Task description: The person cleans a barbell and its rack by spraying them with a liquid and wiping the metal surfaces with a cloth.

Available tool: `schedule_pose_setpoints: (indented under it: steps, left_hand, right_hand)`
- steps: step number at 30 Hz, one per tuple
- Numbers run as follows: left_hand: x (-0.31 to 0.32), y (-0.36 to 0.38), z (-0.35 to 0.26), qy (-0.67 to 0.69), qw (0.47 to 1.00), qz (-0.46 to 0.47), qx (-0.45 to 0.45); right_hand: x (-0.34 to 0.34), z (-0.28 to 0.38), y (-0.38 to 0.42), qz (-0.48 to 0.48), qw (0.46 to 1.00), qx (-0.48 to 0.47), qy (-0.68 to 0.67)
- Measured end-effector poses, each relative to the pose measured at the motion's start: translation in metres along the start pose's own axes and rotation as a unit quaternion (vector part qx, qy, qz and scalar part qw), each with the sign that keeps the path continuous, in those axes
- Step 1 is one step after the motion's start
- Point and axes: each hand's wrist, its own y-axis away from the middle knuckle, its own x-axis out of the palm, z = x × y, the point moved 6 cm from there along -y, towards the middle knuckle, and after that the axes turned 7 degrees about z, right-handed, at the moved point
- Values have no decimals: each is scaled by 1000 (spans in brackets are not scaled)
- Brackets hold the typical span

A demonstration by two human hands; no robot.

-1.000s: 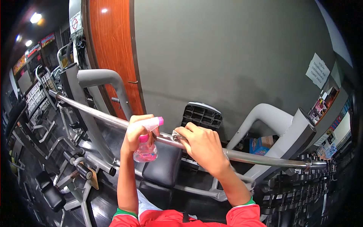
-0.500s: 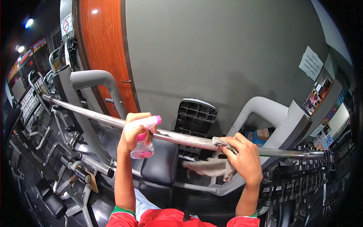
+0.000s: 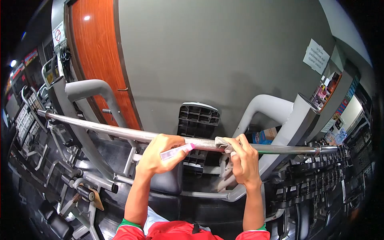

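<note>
A long metal barbell bar runs across in front of me, resting between two grey uprights. My left hand is closed round a spray bottle with a pink nozzle; most of its body is hidden. The nozzle tip is close to the bar, and a whitish speckled patch shows on the metal beside it. Bunched in my right hand is a grey cloth, pressed against the bar just right of the nozzle. The cloth's lower part hangs blurred below the hand.
Below the bar is a black padded bench. Behind it a black ribbed plastic piece leans on the grey wall. Dumbbell racks stand right, other machines left, and a brown door at back left.
My left hand has moved right along the bar and turned, so the bottle's nozzle now lies nearer the cloth. The view has shifted slightly; the cloth stays on the bar.
</note>
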Motion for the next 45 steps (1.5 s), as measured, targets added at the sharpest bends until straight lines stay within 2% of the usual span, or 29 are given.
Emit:
schedule_pose_setpoints:
  steps: [3,6,8,9,10,12,14,16,20,23,28,32,34,36,40,42,45]
  left_hand:
    - [0,0,-1,14,1000,14,9]
    - [-7,4,6,35,999,5,-27]
    - [-14,8,15,147,987,1,-72]
    - [-16,8,16,193,980,-20,-32]
    - [-15,7,21,193,980,-20,-32]
    - [-17,6,24,237,970,-61,10]
    - [-16,6,31,226,972,-59,1]
    - [-16,9,43,289,952,-101,22]
    - [-13,9,44,329,934,-137,18]
    - [-13,10,41,297,945,-132,15]
    - [-11,11,39,273,956,-109,6]
    - [-10,9,36,281,955,-91,-1]
    - [-8,8,37,294,951,-91,-5]
    - [-9,7,39,250,962,-109,-11]
    - [-11,6,34,240,961,-137,-12]
    - [-13,5,32,266,948,-175,-16]
    - [-11,8,38,283,943,-173,-7]
  right_hand:
    - [-1,-3,0,4,1000,11,-12]
    - [-4,-1,1,3,999,19,-30]
    - [-10,0,1,-34,991,75,-106]
    - [-10,2,-1,-21,986,103,-130]
    - [-6,4,-6,-20,986,102,-130]
    - [11,32,-22,6,997,-59,46]
    - [34,47,-37,12,994,-64,88]
    - [51,62,-51,18,991,-110,73]
    - [61,63,-63,75,989,-82,98]
    - [43,51,-52,73,994,-68,48]
    - [-16,14,-16,86,993,50,62]
    - [-27,7,-4,51,992,78,81]
    - [-15,14,-9,22,995,46,88]
    - [3,23,-17,-4,997,-13,81]
    - [36,47,-41,-9,992,-79,96]
    - [47,52,-52,-7,995,-76,66]
    - [59,58,-54,-17,996,-78,37]
